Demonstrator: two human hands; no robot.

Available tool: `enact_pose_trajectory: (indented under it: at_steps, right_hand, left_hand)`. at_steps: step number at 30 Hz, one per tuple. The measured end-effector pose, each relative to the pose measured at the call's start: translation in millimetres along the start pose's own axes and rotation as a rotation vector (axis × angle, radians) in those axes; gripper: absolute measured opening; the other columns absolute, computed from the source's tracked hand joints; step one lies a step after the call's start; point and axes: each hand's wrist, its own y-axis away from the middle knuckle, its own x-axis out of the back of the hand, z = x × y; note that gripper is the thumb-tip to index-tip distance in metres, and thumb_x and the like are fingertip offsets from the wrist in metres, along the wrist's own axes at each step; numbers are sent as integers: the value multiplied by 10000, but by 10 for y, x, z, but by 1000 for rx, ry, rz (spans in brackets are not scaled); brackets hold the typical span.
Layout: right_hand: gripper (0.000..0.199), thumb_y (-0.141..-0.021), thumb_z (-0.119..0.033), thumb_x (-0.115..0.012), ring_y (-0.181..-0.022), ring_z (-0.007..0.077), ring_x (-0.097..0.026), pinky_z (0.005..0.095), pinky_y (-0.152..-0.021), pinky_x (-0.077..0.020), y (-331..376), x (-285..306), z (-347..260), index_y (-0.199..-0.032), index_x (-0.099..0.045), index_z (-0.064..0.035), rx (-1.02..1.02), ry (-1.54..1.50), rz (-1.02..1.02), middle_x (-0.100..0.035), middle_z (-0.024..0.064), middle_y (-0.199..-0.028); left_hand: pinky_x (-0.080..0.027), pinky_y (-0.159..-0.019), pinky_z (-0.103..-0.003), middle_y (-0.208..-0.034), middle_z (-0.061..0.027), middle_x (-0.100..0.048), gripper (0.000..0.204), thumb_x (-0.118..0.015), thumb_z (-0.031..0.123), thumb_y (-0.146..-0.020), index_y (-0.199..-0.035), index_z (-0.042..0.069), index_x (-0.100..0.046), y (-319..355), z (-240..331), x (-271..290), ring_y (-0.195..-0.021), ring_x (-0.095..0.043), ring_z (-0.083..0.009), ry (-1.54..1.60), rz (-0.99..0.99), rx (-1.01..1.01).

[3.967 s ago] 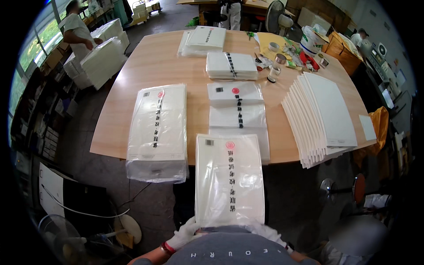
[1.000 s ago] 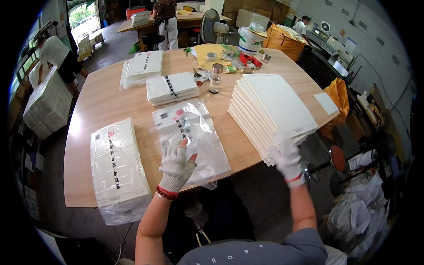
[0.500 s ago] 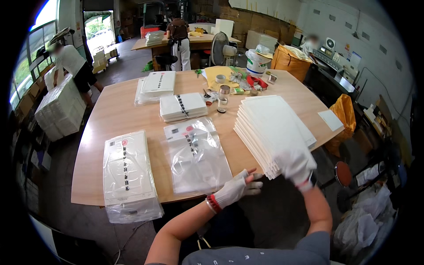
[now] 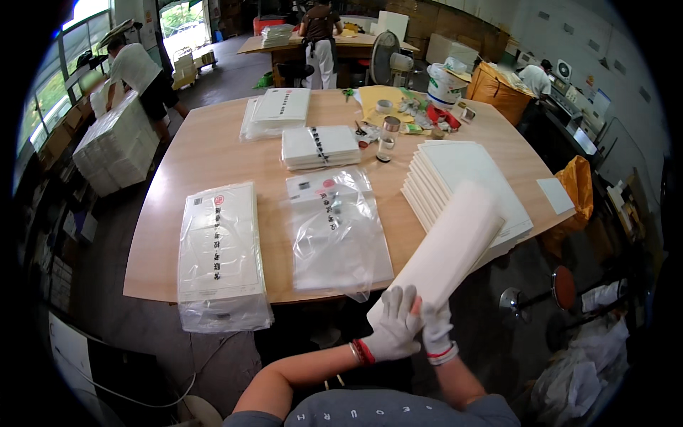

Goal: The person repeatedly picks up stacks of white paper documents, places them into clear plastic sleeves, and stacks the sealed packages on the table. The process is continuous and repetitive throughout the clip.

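Note:
A thick sheaf of white paper (image 4: 448, 245) slants up from my hands over the table's near edge, its far end blurred. At its lower end, my left hand (image 4: 395, 326) in a white glove presses its fingers over the near side, one fingertip bare. Close beside it, my right hand (image 4: 437, 329), also gloved, closes on the sheaf's right edge; its fingers are partly hidden. Behind the sheaf stands a staggered stack of white paper (image 4: 477, 174). To the left lies a clear plastic bag (image 4: 338, 249) with dark and red print.
Filled bags (image 4: 219, 238) overhang the table's (image 4: 153, 249) front left edge. More packets (image 4: 320, 147) lie farther back. A glass jar (image 4: 386, 142), tape roll (image 4: 384, 107) and white bucket (image 4: 444, 87) stand beyond. A red-topped stool (image 4: 563, 288) is at right. Other people work in the background.
My right hand has come off the stack and back toward me with a sheaf of paper. My left hand has moved onto the sheaf beside it. The view has shifted slightly.

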Motion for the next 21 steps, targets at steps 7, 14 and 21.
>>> enact_pose_trajectory:
  at_steps: [7,14,21]
  right_hand:
    - [439,-799,-167,-656,-824,298,-626,368,-743,-510,42,263,230,-1160,-489,19,370,473,9,-614,165,-978]
    - [311,-765,-247,-607,-746,336,-612,434,-638,-499,-189,-107,130,-1055,-599,-136,179,946,-564,-617,94,-981]
    - [432,-792,-401,-646,-873,282,-622,382,-715,-491,-616,-675,169,-1049,-502,-85,-432,1038,-314,-592,130,-987]
  left_hand:
    - [-421,-897,-517,-1341,-287,-286,695,-656,121,-680,-1304,45,-361,-485,-763,1053,-1198,-353,-486,-633,560,110]
    - [-468,-790,-384,-854,-117,-590,368,-612,142,-756,-1095,32,-522,-463,-1001,760,-820,-587,-220,-98,103,240]
    - [-472,-703,-462,-839,-132,-596,613,-605,180,-704,-1270,36,-417,-206,-864,505,-827,-582,-335,-65,-83,410]
